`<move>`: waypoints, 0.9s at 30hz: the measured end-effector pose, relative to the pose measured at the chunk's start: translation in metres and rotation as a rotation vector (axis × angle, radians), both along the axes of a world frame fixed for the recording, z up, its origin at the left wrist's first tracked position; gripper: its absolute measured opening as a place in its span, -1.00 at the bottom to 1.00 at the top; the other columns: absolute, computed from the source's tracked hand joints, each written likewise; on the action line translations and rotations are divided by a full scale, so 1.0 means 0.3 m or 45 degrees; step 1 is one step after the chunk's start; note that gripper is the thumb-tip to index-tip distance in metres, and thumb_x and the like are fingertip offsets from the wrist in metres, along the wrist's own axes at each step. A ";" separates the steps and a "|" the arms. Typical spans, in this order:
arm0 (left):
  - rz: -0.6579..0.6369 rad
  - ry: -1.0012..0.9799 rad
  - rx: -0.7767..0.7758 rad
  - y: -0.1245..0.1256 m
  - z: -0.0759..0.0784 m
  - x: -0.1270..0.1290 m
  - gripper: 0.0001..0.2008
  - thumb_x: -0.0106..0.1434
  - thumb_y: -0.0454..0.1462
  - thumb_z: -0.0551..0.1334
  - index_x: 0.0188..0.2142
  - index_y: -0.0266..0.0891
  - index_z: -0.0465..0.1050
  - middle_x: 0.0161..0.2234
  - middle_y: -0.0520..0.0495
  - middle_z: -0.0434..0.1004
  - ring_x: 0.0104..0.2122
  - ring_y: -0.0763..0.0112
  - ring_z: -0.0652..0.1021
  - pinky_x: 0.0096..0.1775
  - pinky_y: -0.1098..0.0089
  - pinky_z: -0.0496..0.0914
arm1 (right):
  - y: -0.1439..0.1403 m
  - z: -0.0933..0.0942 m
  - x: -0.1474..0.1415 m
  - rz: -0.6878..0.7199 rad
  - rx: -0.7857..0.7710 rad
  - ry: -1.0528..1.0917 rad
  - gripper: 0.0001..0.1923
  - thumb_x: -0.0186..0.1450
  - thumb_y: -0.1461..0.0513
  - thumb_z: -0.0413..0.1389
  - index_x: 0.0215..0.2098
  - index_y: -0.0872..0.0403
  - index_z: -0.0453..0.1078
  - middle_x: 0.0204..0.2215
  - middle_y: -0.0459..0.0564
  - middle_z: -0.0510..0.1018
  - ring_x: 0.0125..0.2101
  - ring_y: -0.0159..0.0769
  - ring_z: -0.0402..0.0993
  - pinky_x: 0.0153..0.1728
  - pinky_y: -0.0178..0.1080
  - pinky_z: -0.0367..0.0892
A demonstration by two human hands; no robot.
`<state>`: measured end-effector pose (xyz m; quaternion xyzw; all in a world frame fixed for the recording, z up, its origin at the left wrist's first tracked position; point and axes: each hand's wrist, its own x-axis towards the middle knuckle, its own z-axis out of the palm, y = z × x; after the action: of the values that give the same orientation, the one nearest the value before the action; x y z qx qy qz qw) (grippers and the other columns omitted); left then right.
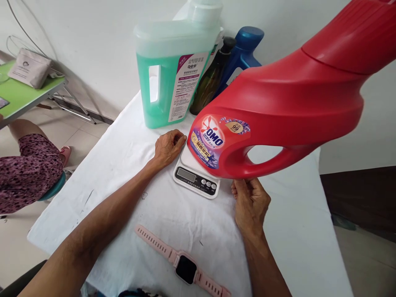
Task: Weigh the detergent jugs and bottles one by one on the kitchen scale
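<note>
A large red OMO detergent bottle (278, 111) rests with its base on a small white kitchen scale (198, 179); it appears slanted to the upper right. The scale's grey display shows no readable number. Beside the scale's left edge, my left hand (168, 146) lies on the cloth with curled fingers, the thumb close to the bottle's base. My right hand (252, 204) is closed just below the bottle's handle side, right of the scale. Neither hand grips the bottle. What the curled fingers may hold is hidden.
Behind the scale stand a green liquid jug (163, 82), a dark pump bottle (212, 78) and a blue bottle (246, 53). A pink smartwatch (185, 268) lies near the front of the white cloth (123, 243). At left, a person sits by a green table (34, 93).
</note>
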<state>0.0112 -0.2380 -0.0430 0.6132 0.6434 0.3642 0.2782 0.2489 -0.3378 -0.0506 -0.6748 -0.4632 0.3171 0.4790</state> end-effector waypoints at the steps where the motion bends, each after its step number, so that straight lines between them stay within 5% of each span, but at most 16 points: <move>1: -0.001 -0.003 0.003 0.000 0.001 0.000 -0.80 0.32 -0.20 0.18 -0.30 -0.21 0.55 -0.34 0.00 0.63 -0.37 0.39 0.51 -0.29 0.38 0.27 | 0.000 0.000 -0.001 -0.001 -0.001 -0.007 -0.54 0.30 -0.14 0.22 -0.38 0.06 0.35 -0.53 -0.17 0.37 -0.48 -0.39 0.26 -0.41 -0.28 0.18; 6: 0.000 -0.005 0.000 0.000 0.005 0.001 -0.81 0.32 -0.20 0.18 -0.30 -0.21 0.55 -0.33 -0.01 0.64 -0.37 0.39 0.51 -0.29 0.37 0.28 | 0.000 0.014 -0.013 -0.009 0.117 0.129 -0.55 0.33 -0.13 0.16 -0.42 0.06 0.34 -0.51 -0.14 0.38 -0.48 -0.36 0.26 -0.46 -0.28 0.17; 11: 0.000 -0.006 -0.003 0.002 0.002 0.000 -0.81 0.32 -0.20 0.18 -0.31 -0.20 0.54 -0.33 -0.01 0.64 -0.37 0.38 0.52 -0.29 0.37 0.28 | -0.021 0.067 -0.053 0.066 0.431 0.387 -0.40 0.24 -0.32 0.05 -0.23 0.02 0.37 -0.28 -0.02 0.43 -0.23 -0.16 0.41 -0.28 -0.12 0.37; 17: 0.002 0.009 -0.013 0.004 0.004 -0.001 -0.80 0.33 -0.18 0.17 -0.30 -0.20 0.54 -0.32 -0.02 0.64 -0.36 0.38 0.52 -0.28 0.37 0.30 | -0.017 0.118 -0.071 0.021 0.472 0.047 -0.51 0.29 -0.16 0.14 -0.06 0.03 0.36 -0.08 0.04 0.43 -0.06 -0.10 0.38 -0.04 0.00 0.34; 27: 0.004 0.003 -0.027 0.002 0.009 -0.004 -0.79 0.33 -0.19 0.17 -0.29 -0.21 0.55 -0.33 -0.04 0.64 -0.38 0.39 0.51 -0.30 0.38 0.29 | 0.147 0.265 -0.069 0.091 0.515 -0.133 -0.56 0.14 -0.09 0.36 -0.27 0.04 0.44 -0.41 -0.10 0.49 -0.37 -0.26 0.41 -0.27 -0.16 0.39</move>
<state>0.0101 -0.2375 -0.0402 0.6098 0.6483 0.3571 0.2833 0.2283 -0.2936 0.0289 -0.5637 -0.5652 0.1989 0.5685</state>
